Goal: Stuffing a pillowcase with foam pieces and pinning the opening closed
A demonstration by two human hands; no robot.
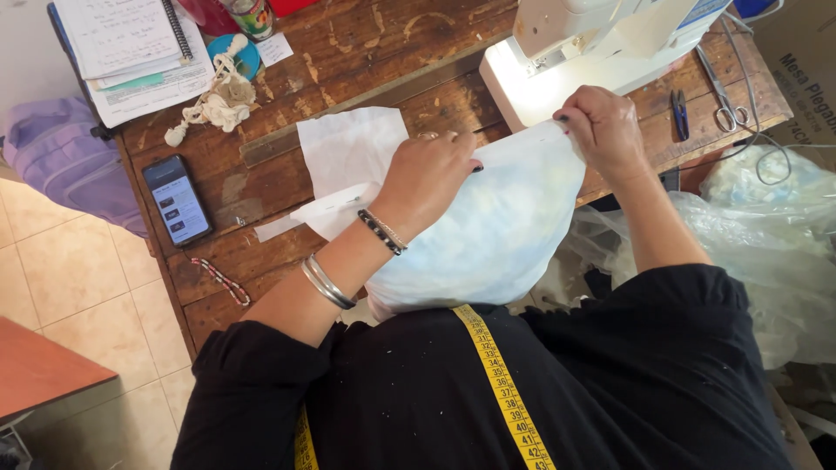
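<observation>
Fabric: pale blue-white soft cloth bundle (pixel 488 226), draped off the near edge of the worn wooden table (pixel 348 61) into the person's lap, top edge pulled up toward the white sewing machine (pixel 592 43) at the far right of the table.
Left hand: left hand (pixel 427 178) pressed down on the cloth with fingers curled together, pinning it flat, probably so it doesn't slide off the table.
Right hand: right hand (pixel 601 130) pinched shut on the cloth's top edge right in front of the machine, looks like it keeps the edge taut and lined up.
Pattern bits: white paper pieces (pixel 348 157) tucked under the cloth's left side, mid-table.
Tools: silver scissors (pixel 723 96) and small dark snips (pixel 680 113) parked at the right edge, easy reach of the right hand.
Tape: yellow measuring tape (pixel 505 392) hung round the neck over the black top, so it's always handy.
Left edge: dark smartphone (pixel 177 200), screen lit, lying face up; beaded cord (pixel 222 280) near the front-left corner.
Far-left corner: spiral notebook (pixel 122 35) on a stack of papers, cream rope knot (pixel 218 100) beside it.
Packaging: brown cardboard box (pixel 805 65) with dark printing off the right edge; clear plastic bags (pixel 766 252) heaped below it.
</observation>
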